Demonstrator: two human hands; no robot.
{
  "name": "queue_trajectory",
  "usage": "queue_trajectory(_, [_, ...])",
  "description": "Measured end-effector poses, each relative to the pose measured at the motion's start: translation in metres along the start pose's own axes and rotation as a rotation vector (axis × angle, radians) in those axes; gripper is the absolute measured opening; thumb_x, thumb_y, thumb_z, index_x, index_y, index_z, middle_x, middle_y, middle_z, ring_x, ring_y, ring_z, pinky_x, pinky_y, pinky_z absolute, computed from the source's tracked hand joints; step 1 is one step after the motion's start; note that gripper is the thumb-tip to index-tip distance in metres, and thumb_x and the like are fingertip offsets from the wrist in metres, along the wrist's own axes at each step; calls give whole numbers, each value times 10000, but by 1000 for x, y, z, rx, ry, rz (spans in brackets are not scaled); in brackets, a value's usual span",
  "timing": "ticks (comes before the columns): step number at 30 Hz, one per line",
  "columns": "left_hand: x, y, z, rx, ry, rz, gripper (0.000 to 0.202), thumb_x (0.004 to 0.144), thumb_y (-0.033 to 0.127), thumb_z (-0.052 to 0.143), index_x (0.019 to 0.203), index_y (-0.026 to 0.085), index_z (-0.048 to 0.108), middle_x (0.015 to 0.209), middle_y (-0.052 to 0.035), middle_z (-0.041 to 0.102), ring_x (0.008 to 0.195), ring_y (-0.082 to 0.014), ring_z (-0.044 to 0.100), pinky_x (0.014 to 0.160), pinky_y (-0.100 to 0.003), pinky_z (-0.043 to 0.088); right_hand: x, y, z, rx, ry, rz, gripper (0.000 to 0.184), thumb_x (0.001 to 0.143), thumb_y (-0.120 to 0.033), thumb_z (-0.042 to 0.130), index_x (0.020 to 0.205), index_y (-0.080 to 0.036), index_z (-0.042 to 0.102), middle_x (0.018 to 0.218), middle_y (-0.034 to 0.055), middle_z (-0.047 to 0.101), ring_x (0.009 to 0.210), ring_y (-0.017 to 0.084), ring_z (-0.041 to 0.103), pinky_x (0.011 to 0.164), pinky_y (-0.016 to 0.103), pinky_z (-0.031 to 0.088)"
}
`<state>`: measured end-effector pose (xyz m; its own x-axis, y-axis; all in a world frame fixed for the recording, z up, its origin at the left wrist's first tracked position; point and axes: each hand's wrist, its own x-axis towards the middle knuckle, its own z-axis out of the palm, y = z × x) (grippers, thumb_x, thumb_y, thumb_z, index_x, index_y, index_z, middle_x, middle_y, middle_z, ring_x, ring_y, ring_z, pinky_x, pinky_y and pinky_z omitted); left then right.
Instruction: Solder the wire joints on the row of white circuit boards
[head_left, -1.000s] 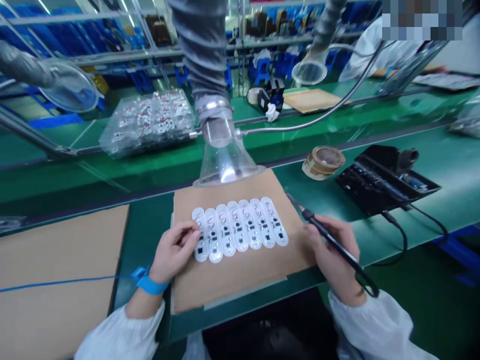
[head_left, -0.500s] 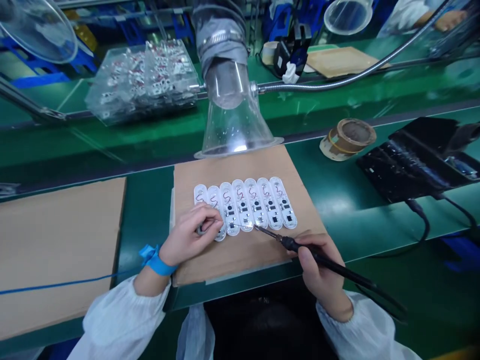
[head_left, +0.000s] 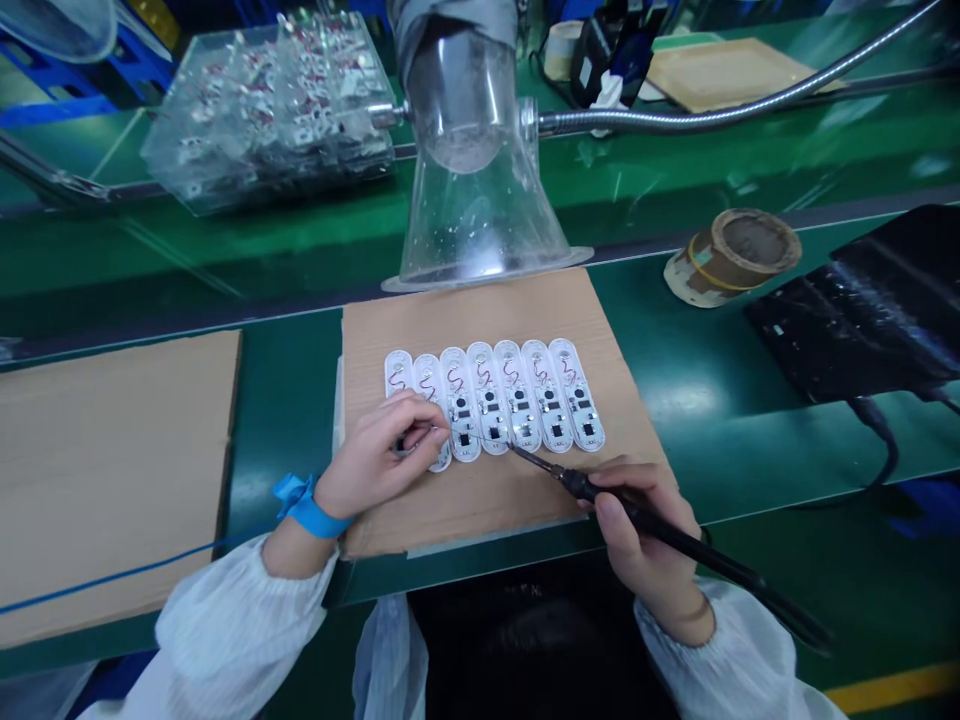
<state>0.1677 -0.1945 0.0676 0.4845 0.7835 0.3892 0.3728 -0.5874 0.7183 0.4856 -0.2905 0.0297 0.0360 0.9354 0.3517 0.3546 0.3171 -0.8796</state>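
Observation:
Several white oblong circuit boards (head_left: 517,405) lie side by side on a brown cardboard sheet (head_left: 495,500). My left hand (head_left: 379,455) rests on the leftmost boards, fingers pinched on a thin solder wire (head_left: 480,438) that runs right toward the iron's tip. My right hand (head_left: 645,540) grips a black soldering iron (head_left: 637,515) like a pen. Its tip touches the lower end of a middle board. A blue wrist strap (head_left: 304,503) circles my left wrist.
A clear fume-extraction funnel (head_left: 480,190) hangs just behind the boards. A solder-tip cleaner pot (head_left: 731,255) and a black soldering station (head_left: 862,310) sit at the right. A bag of parts (head_left: 270,110) lies at the back left. Another cardboard sheet (head_left: 112,460) lies left.
My right hand brought the soldering iron down and left from beside the boards until its tip reached them. My left hand closed into a pinch on the solder wire. The view tilted downward.

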Motion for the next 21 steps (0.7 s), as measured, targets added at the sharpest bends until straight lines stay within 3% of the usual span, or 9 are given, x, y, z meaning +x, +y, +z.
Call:
queue_trajectory(9, [0, 4, 0, -2, -6, -31, 113, 1061, 94, 647, 1058, 207, 639, 761, 48, 517, 692, -117, 504, 672, -248, 425, 3, -3, 0, 4, -15, -20, 75, 1054, -236, 720, 1128, -240, 723, 955, 30, 742, 812, 180, 760, 708, 277, 635])
queue_trajectory(14, [-1, 4, -3, -7, 7, -26, 130, 1050, 81, 645, 1054, 210, 639, 757, 55, 505, 671, -109, 491, 669, -243, 431, 0, -2, -1, 55, 40, -1, 106, 1054, -224, 720, 1159, -237, 725, 989, 36, 739, 852, 181, 761, 720, 266, 630])
queue_trajectory(21, [1, 7, -4, 17, -27, -13, 119, 1054, 83, 638, 1044, 201, 632, 758, 47, 521, 669, -117, 489, 669, -258, 430, 7, -7, 0, 23, -33, -44, 100, 1050, -221, 721, 1148, -239, 719, 962, 24, 743, 820, 169, 747, 706, 250, 623])
